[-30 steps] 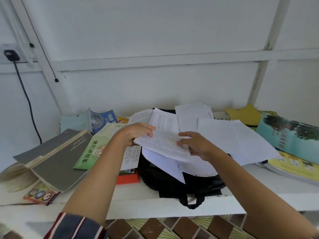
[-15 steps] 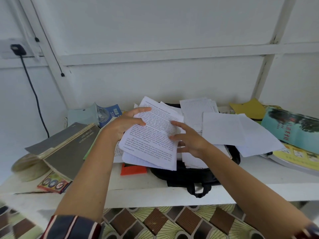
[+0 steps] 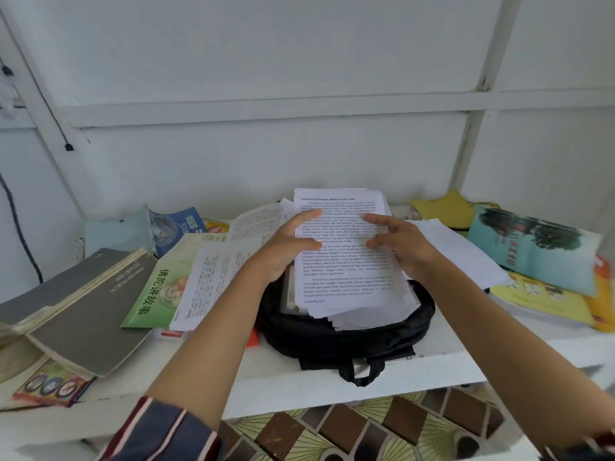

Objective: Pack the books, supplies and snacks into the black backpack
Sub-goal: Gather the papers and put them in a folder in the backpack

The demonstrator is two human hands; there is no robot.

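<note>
The left hand (image 3: 286, 251) grips one edge of the paper stack (image 3: 346, 261) and the right hand (image 3: 404, 249) grips the other, just over the black backpack (image 3: 346, 337) lying on the shelf (image 3: 293, 374). I'd square the ragged lower sheets first, then slide them in flat so no corners catch.
</note>
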